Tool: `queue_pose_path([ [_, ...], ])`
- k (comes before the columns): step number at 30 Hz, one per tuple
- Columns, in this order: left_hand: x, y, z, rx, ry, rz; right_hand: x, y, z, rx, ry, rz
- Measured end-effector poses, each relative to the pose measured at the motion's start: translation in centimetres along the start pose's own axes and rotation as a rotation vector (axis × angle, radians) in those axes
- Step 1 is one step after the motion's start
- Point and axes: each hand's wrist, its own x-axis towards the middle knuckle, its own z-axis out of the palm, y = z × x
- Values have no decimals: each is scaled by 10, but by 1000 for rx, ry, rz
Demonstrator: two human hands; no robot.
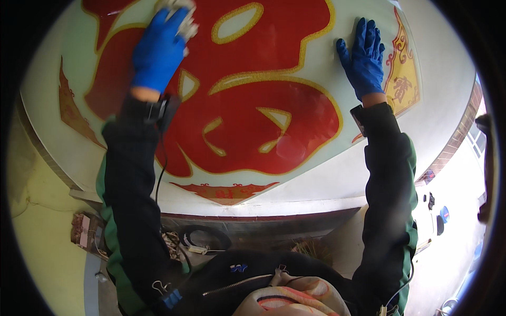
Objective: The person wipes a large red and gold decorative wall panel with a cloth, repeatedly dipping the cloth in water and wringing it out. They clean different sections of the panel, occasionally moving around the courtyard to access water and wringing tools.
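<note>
A glass panel (316, 67) with a large red, gold-edged character and ornate gold corners lies over a white surface. At the upper left my left hand (160, 51), in a blue glove, is closed on a crumpled whitish cloth (185, 21) against the red part of the panel. My right hand (363, 61), gloved in blue too, rests flat with its fingers spread on the pale right side, beside the gold corner ornament (403, 85). It holds nothing. The left palm is hidden.
Below the white surface's near edge (253, 211) lie a coil of black hose or cable (205, 237) and a small white power strip (197, 250). A box (85, 233) stands at the lower left by a yellowish wall (43, 221). Thin cables run along both my sleeves.
</note>
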Motion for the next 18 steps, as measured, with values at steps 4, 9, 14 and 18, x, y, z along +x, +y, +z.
queue_pose_path([
  [4, 77, 67, 46, -31, 305, 334, -1, -2, -2, 21, -22, -1],
  [9, 97, 131, 82, 173, 151, 380, 0, -2, -3, -26, -27, 10],
  [14, 32, 141, 93, -81, 77, 294, 4, -1, -4, 7, 47, -52],
  [18, -33, 122, 69, 126, 46, 327, 2, 1, 0, 49, 4, 18],
])
